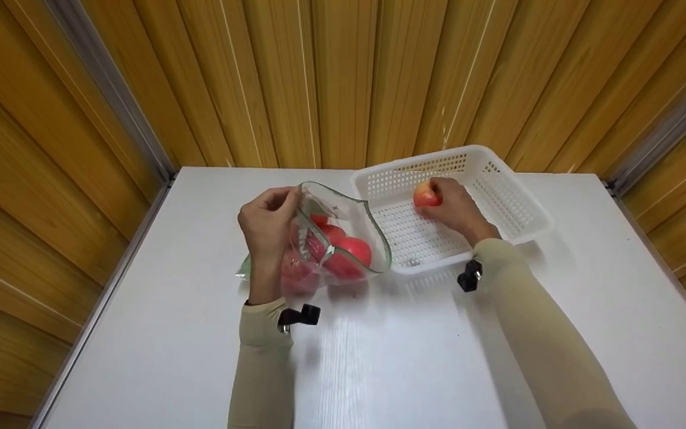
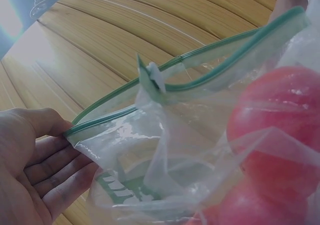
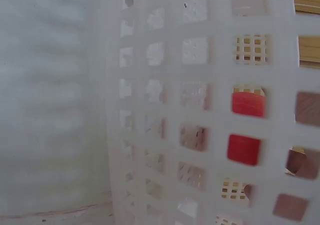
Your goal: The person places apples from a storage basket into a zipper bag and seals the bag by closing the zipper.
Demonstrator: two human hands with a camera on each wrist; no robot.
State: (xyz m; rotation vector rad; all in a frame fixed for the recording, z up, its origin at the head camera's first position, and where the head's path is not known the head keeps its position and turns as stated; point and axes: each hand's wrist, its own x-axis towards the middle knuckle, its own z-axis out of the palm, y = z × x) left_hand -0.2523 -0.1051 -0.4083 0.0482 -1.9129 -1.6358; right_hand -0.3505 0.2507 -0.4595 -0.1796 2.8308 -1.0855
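With thumb and fingers my left hand point(image 1: 262, 223) pinches the edge of a clear zip bag point(image 2: 185, 130) at its green zip strip. The bag's mouth gapes toward the basket, and several round red fruits point(image 1: 355, 250) lie inside. My right hand point(image 1: 457, 208) reaches into a white plastic basket point(image 1: 518, 199) and grips a red and yellow apple point(image 1: 425, 195) by its side. In the right wrist view the basket wall point(image 3: 215, 75) stands in front, so red skin and parts of the hand show only through its holes.
The basket stands at the back of the white table point(image 1: 390, 357), its left end close to the bag. Behind it rises a wooden slatted wall point(image 1: 343, 89), with metal rails point(image 1: 111, 83) at the corners.
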